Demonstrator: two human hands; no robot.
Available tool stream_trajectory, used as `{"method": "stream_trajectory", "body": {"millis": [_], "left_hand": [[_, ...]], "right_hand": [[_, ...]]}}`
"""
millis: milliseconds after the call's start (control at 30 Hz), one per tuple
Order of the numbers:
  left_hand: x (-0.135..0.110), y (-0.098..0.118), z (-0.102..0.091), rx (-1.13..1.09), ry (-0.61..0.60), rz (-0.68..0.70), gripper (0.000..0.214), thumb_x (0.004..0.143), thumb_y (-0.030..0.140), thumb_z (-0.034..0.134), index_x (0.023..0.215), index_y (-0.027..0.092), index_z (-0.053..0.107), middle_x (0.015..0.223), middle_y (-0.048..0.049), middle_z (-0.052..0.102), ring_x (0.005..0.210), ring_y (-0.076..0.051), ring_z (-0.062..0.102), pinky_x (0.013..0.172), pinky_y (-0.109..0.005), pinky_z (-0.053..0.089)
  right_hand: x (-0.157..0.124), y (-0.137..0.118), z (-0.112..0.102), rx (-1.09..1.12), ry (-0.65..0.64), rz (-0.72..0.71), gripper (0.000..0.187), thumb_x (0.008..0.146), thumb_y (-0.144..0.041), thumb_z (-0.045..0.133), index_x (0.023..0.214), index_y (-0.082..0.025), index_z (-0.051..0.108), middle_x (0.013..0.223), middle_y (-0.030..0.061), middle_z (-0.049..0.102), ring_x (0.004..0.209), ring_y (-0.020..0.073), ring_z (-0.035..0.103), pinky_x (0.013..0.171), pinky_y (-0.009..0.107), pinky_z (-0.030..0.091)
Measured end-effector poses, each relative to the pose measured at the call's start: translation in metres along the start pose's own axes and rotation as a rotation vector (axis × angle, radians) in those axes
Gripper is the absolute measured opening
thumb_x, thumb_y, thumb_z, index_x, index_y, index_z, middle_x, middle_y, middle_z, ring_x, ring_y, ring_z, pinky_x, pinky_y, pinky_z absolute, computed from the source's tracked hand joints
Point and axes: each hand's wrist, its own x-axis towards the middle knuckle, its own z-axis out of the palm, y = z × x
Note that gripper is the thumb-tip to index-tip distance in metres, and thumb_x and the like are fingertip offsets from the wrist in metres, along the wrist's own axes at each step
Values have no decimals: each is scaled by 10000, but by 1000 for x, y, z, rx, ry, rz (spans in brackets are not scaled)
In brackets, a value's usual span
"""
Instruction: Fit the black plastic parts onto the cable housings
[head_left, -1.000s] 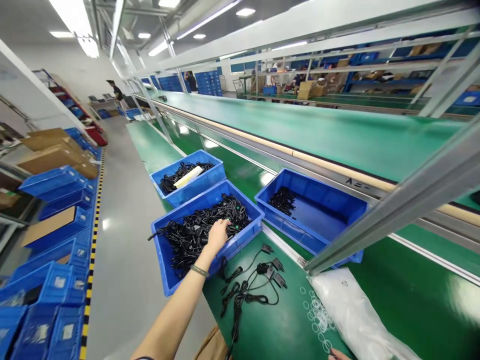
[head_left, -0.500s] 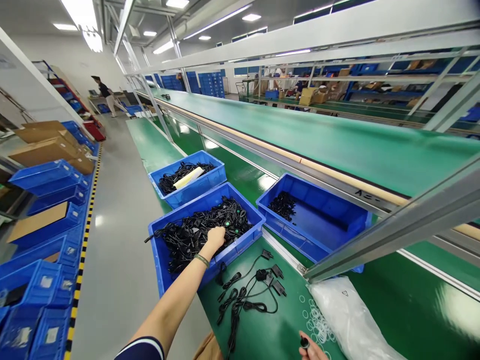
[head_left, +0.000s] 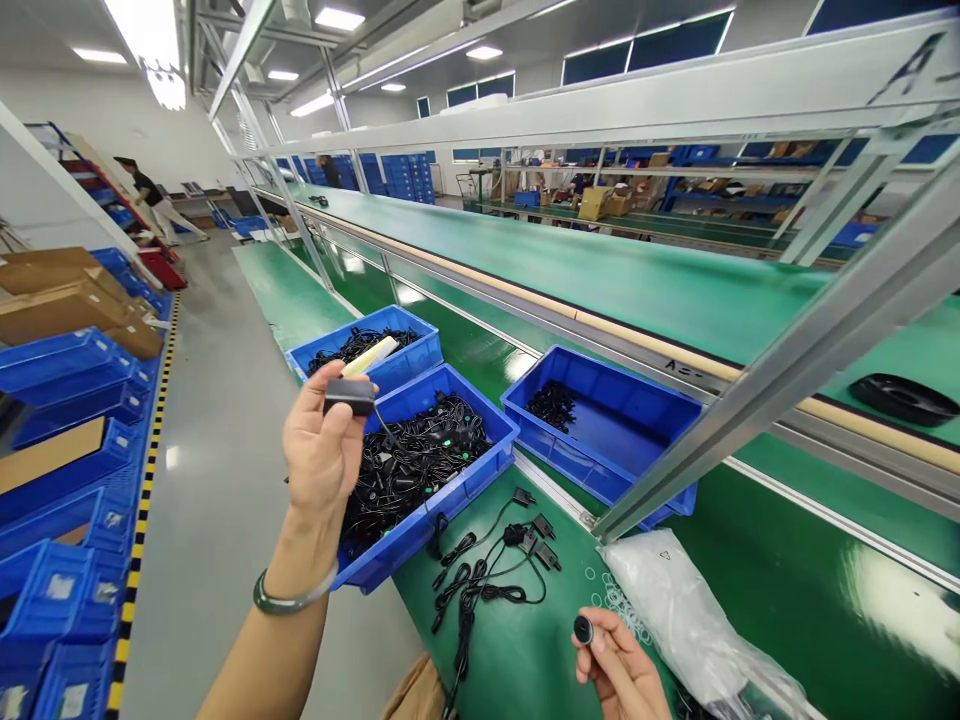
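Observation:
My left hand (head_left: 319,455) is raised over the left part of a blue bin (head_left: 427,500), its fingers closed round a black power adapter (head_left: 349,396) with a thin cord running off it. That bin is heaped with tangled black adapters and cords (head_left: 420,455). Low on the right, my right hand (head_left: 619,665) pinches a small black round piece (head_left: 583,629) with a pale rim. Between the hands, several adapters with bundled cords (head_left: 487,580) lie on the green tabletop (head_left: 525,650). Thin clear rings (head_left: 621,605) are scattered just beyond my right hand.
A second blue bin (head_left: 600,400) holds small black parts, and a third (head_left: 420,350) holds cords and a pale yellow strip (head_left: 369,355). A white plastic bag (head_left: 675,600) lies at right. A slanted metal post (head_left: 750,390) rises before the conveyor belt (head_left: 525,240), which carries a black object (head_left: 904,399).
My left hand has come up out of the bin of cords, now with an adapter. My right hand has moved up and left with its black piece. A black object has appeared on the belt.

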Motion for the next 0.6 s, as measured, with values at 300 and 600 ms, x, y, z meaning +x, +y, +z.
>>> {"method": "stream_trajectory", "body": {"millis": [300,600], "left_hand": [[-140,14,52,96,-759,-473,357,741,320,827,1073,244,717,1142,-86,595,992,-229,626,831,-340,557],[-173,15,56,290,-995,-468,448,756,217,818,1180,293,696,1033,-39,661,945,-208,618,844,-315,501]], "right_hand": [[-30,-58,41,-352,-69,-523,171,873,-400,693,932,-241,713,878,40,626,684,150,590,628,264,518],[-36,-68,43,-824,-233,-988,211,923,-81,561,1044,-231,645,914,35,681,819,158,646,686,269,544]]}}
